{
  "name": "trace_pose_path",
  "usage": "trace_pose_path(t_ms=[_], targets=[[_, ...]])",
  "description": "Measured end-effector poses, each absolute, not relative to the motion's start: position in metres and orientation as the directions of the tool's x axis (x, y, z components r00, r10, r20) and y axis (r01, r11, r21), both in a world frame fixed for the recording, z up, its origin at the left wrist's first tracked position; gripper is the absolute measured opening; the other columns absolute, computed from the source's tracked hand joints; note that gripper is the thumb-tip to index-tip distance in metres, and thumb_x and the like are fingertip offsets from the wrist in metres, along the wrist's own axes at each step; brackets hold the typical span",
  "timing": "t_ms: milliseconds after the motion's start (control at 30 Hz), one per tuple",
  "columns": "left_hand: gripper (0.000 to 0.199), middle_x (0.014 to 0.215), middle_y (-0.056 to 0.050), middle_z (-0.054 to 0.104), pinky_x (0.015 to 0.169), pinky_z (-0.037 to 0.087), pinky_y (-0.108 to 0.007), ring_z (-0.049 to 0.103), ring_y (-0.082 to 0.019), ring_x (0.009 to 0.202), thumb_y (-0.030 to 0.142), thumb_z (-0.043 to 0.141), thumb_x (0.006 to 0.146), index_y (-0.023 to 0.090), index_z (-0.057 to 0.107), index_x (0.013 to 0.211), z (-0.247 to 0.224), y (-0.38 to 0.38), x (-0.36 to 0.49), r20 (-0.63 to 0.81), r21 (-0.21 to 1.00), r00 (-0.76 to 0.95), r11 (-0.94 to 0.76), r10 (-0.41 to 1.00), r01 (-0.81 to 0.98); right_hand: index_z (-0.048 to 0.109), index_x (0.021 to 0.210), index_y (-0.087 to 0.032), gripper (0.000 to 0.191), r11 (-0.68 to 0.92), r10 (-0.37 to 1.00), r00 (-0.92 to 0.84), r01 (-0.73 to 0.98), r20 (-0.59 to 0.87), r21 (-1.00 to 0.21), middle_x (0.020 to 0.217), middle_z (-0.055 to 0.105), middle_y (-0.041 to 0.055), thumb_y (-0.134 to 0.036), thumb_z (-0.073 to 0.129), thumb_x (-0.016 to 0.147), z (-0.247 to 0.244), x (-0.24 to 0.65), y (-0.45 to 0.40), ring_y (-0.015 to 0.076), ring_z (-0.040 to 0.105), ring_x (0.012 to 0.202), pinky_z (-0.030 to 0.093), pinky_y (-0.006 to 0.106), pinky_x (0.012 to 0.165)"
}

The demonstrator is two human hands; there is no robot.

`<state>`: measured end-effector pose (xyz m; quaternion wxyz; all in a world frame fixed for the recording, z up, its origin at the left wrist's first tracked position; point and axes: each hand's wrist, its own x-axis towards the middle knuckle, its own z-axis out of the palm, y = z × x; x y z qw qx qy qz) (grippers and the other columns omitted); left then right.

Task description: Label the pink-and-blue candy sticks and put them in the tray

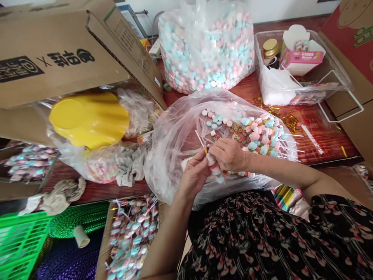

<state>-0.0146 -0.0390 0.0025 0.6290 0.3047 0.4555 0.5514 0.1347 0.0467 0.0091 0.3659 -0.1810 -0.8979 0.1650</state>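
1. The left hand (192, 175) is working at centre frame, its fingers closed around a white candy stick (201, 140) that is tilting up and to the left. A short stack of pink and blue candies (216, 172) is sitting on the stick, just below the hands.
2. The right hand (229, 154) is reaching in from the right, its fingers closed and pinching the same stick, touching the left hand.
3. Both hands are hovering over a clear plastic bag (171, 163) lying on a red-brown wooden bench (326, 136). Inside, a heap of candy sticks (262, 134) is fanning out to the right, beside loose ring-shaped candies (244, 134).
4. A large bag of pink and blue candies (206, 50) is standing at top centre.
5. A cardboard box (58, 54) is jutting in at upper left, above a yellow plastic lid (89, 120).
6. A clear bin (303, 93) is sitting at upper right, holding a gold-lidded jar (270, 48).
7. Candy sticks are piling up in a cardboard tray (131, 237) at bottom centre, beside a green plastic crate (20, 245).
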Motion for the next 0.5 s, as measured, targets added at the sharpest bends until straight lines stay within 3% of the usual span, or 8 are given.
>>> trace_pose_path(t_ms=[67,133,167,233,300,400,500], targets=[[0.053,0.105,-0.008,0.074,0.085,0.057,-0.036,0.07,-0.023,0.094,0.038,0.082,0.073,0.021,0.069,0.123,-0.002,-0.044,-0.019,-0.19,0.928,-0.034,0.168,0.981,-0.332,0.052,0.071,-0.019,0.017,0.72,0.61,-0.624,0.181,0.488,-0.67,0.067,0.056,0.0026,-0.024,0.046,0.086,0.01,0.134,0.044,0.0151,0.048,0.065,0.04,0.03,0.065],[0.047,0.111,-0.007,0.073,0.092,0.055,-0.036,0.068,-0.022,0.102,0.031,0.081,0.074,0.024,0.071,0.12,-0.006,-0.049,-0.024,-0.052,0.989,-0.116,0.035,0.992,-0.143,0.052,0.069,-0.019,0.011,0.372,0.747,-0.625,0.108,0.228,-0.922,0.062,0.054,-0.0006,-0.024,0.052,0.078,0.012,0.133,0.042,0.0121,0.047,0.059,0.039,0.026,0.06],[0.043,0.115,-0.007,0.072,0.096,0.053,-0.036,0.067,-0.022,0.105,0.029,0.08,0.075,0.025,0.072,0.118,-0.008,-0.051,-0.025,0.046,0.999,-0.159,-0.048,0.986,-0.014,0.052,0.067,-0.019,0.01,0.139,0.763,-0.643,0.072,0.06,-0.988,0.059,0.053,-0.0021,-0.025,0.055,0.075,0.013,0.132,0.041,0.0105,0.045,0.055,0.037,0.024,0.055],[0.035,0.116,-0.006,0.071,0.1,0.051,-0.038,0.066,-0.022,0.108,0.025,0.076,0.078,0.026,0.074,0.113,-0.01,-0.054,-0.025,0.221,0.953,-0.174,-0.175,0.96,0.248,0.051,0.065,-0.019,0.014,-0.309,0.676,-0.698,0.025,-0.237,-0.951,0.053,0.052,-0.0045,-0.027,0.062,0.067,0.015,0.131,0.038,0.0076,0.039,0.046,0.029,0.021,0.046],[0.029,0.113,-0.006,0.072,0.098,0.052,-0.039,0.067,-0.022,0.104,0.024,0.072,0.082,0.026,0.075,0.11,-0.01,-0.054,-0.022,0.324,0.875,-0.144,-0.239,0.935,0.421,0.05,0.065,-0.019,0.021,-0.595,0.548,-0.735,-0.007,-0.399,-0.804,0.049,0.051,-0.0063,-0.028,0.069,0.061,0.016,0.128,0.033,0.005,0.033,0.04,0.021,0.018,0.041],[0.023,0.106,-0.006,0.074,0.09,0.056,-0.036,0.069,-0.02,0.097,0.025,0.069,0.084,0.025,0.075,0.106,-0.006,-0.053,-0.026,0.342,0.84,-0.101,-0.256,0.934,0.479,0.051,0.069,-0.018,0.027,-0.734,0.461,-0.751,-0.024,-0.473,-0.679,0.051,0.054,-0.0068,-0.028,0.074,0.06,0.013,0.129,0.021,0.0028,0.03,0.038,0.017,0.016,0.039],[0.025,0.109,-0.007,0.074,0.089,0.057,-0.036,0.069,-0.023,0.1,0.028,0.071,0.082,0.024,0.075,0.107,0.004,-0.075,-0.072,0.217,0.869,-0.111,-0.141,0.97,0.474,0.056,0.084,-0.018,0.02,-0.604,0.539,-0.732,0.009,-0.416,-0.797,0.062,0.062,-0.0042,-0.032,0.068,0.075,0.017,0.143,0.008,0.0039,0.036,0.04,0.024,0.017,0.038]])
